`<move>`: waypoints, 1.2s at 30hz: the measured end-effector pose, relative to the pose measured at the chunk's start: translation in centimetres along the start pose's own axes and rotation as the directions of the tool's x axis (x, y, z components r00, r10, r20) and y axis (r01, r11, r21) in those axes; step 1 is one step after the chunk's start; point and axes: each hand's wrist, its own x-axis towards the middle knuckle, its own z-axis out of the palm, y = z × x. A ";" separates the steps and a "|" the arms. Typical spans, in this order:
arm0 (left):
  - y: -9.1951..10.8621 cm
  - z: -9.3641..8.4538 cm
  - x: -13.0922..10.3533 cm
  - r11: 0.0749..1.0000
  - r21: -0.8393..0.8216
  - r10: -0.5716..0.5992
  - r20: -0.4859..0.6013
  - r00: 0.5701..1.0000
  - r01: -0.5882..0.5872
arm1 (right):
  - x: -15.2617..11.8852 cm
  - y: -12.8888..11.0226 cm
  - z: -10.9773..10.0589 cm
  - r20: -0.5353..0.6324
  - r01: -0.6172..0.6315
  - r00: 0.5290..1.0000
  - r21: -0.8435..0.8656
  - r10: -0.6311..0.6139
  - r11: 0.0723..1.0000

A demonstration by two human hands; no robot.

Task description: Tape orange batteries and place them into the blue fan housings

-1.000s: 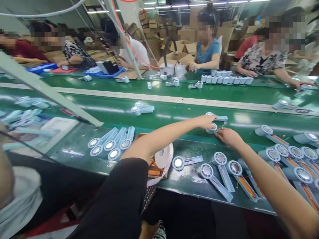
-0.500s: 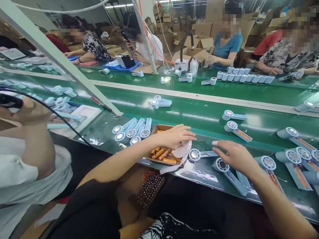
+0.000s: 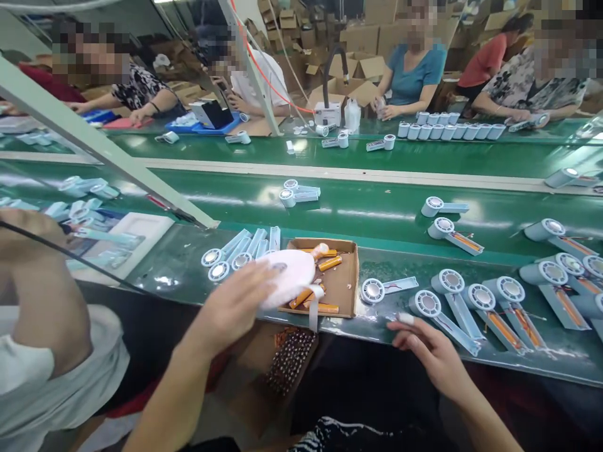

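1. Shallow cardboard tray (image 3: 346,276) sits on the near green bench, just inside its front edge. Inside: several orange cylindrical cells (image 3: 330,263), loose, lying at mixed angles, mostly toward the tray's left half. Right half is bare cardboard.
2. Roll of white tape (image 3: 285,276) is held over the tray's left end, flat face toward the camera, a loose strip hanging down past the tray's front wall.
3. Left hand (image 3: 235,304): forearm coming up from lower left, fingers curled round the roll's near rim, holding it clear of the tray. Motion blur here; exact finger placement hard to read.
4. Right hand (image 3: 431,351): palm down at the bench's front edge, fingers loosely spread and holding nothing. A pale wrap, probably tape, shows on one fingertip. Nearest thing is a pale blue handheld fan body (image 3: 443,320), just beyond the fingertips, not touched.
5. Beneath the bench edge, under the tray, a second block of cells (image 3: 289,358) stands end-up, brown tips showing.
6. Left of the tray: a cluster of fan bodies (image 3: 240,254), heads toward the camera, handles fanned away.
7. Right of the tray: more fan bodies in a row, some with open handles showing orange cells.
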 end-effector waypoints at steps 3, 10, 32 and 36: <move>3.7 1.7 -1.0 0.970 0.100 0.229 -0.054 0.972 -0.223 | 3.2 -1.3 4.0 0.064 -0.026 0.998 0.338 0.004 0.941; 7.7 2.4 -0.2 0.961 0.033 0.278 -0.091 0.956 -0.276 | 7.1 -3.5 5.9 0.268 -0.275 0.950 0.486 0.157 0.830; 7.6 4.1 1.6 0.847 0.159 0.468 0.233 0.853 -0.508 | 5.3 -3.4 3.9 0.020 -0.195 0.971 0.636 0.237 0.747; 7.8 5.2 1.1 0.857 0.173 0.442 0.237 0.865 -0.485 | 4.9 -3.4 4.9 -0.137 -0.065 0.964 0.710 0.227 0.702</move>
